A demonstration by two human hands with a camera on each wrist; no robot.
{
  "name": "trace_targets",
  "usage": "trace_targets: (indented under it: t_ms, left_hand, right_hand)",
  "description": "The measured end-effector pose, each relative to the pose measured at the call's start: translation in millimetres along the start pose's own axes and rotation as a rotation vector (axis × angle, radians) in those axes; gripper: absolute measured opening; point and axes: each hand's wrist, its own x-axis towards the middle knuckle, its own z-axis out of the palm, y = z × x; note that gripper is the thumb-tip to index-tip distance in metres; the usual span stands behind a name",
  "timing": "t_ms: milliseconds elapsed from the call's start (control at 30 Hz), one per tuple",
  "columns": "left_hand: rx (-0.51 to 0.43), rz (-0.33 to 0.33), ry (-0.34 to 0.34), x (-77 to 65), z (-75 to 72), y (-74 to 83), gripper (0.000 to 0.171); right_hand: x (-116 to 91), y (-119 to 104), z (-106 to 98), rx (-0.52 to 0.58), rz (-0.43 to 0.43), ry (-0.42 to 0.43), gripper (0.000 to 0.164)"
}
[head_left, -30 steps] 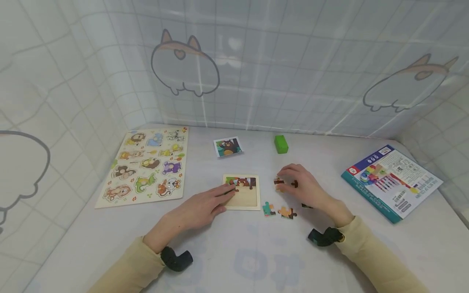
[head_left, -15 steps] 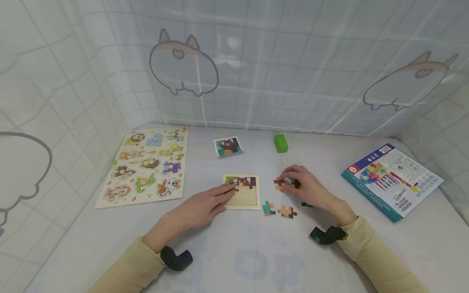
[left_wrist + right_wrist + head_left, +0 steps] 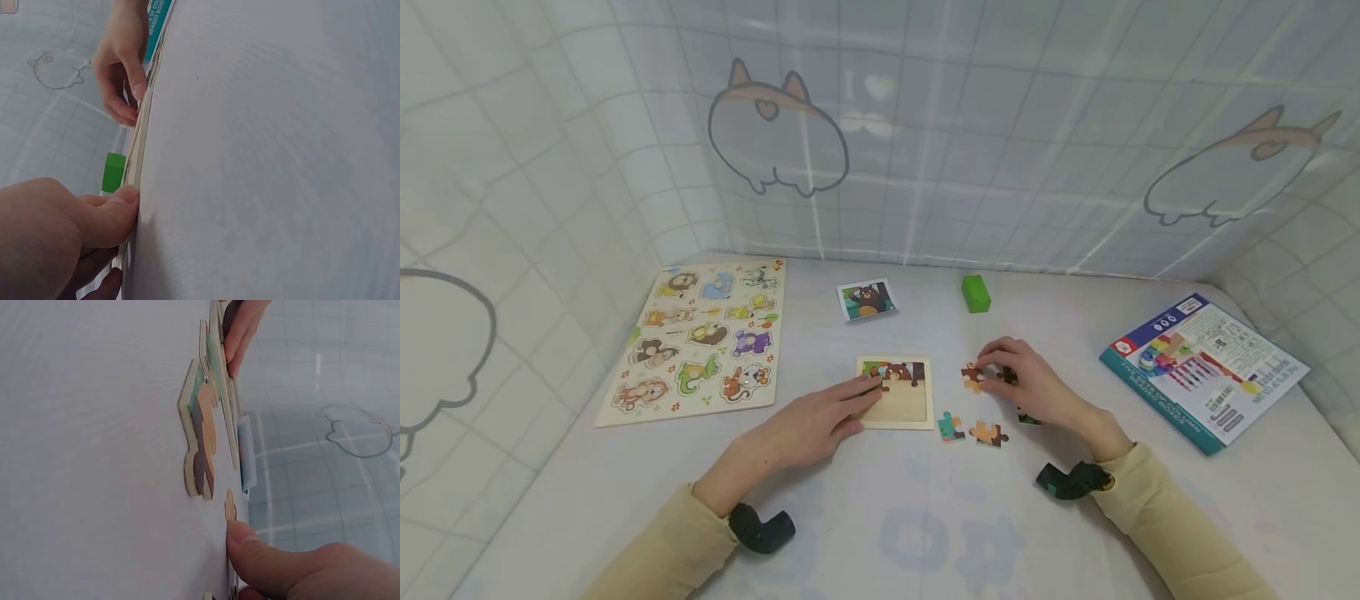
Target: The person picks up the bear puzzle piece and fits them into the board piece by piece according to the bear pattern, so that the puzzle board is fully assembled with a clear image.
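Observation:
The small wooden puzzle tray (image 3: 904,408) lies flat, with bear pieces (image 3: 897,374) fitted along its upper part and bare wood below. My left hand (image 3: 812,427) rests on the tray's left side, its fingers fairly straight and the thumb at the near corner. Right of the tray, my right hand (image 3: 1028,385) pinches a brown-and-orange puzzle piece (image 3: 972,377) at the tabletop between thumb and fingers. Two loose pieces, a teal one (image 3: 950,427) and an orange one (image 3: 988,434), lie nearer me. Darker pieces (image 3: 1028,418) are partly hidden under the right hand.
A bear picture card (image 3: 867,300) and a green block (image 3: 976,293) sit behind the tray. On the left lies an animal peg board (image 3: 692,342); on the right, a flat boxed set (image 3: 1206,375). A patterned curtain (image 3: 925,167) closes the back.
The right hand's fingers shift slightly around the brown-and-orange piece, leaving more of it visible. The left hand stays on the tray.

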Motion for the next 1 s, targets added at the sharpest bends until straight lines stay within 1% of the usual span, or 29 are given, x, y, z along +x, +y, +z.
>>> trace_targets:
  t_ms: [200, 433, 667, 867, 1000]
  left_hand:
    - [-0.004, 0.007, 0.009, -0.3, -0.3, 0.1, 0.053]
    - [-0.015, -0.012, -0.003, -0.3, -0.4, -0.2, 0.054]
    - [-0.021, -0.012, -0.003, -0.1, -0.2, 0.1, 0.054]
    - [-0.028, -0.018, -0.006, -0.3, -1.2, 1.1, 0.054]
    - [-0.027, -0.025, -0.011, -0.2, -1.2, 1.1, 0.054]
  right_hand:
    - [0.4, -1.6, -0.6, -0.001, 0.002, -0.007, 0.020]
    - [0.5, -3.1, -0.2, -0.008, -0.016, 0.001, 0.018]
    - [0.5, -2.2, 0.2, -0.005, -0.013, 0.006, 0.017]
    - [0.4, -3.3, -1.0, 0.012, -0.016, 0.032, 0.018]
    - [-0.2, -4.6, -1.8, 0.020, -0.009, 0.025, 0.020]
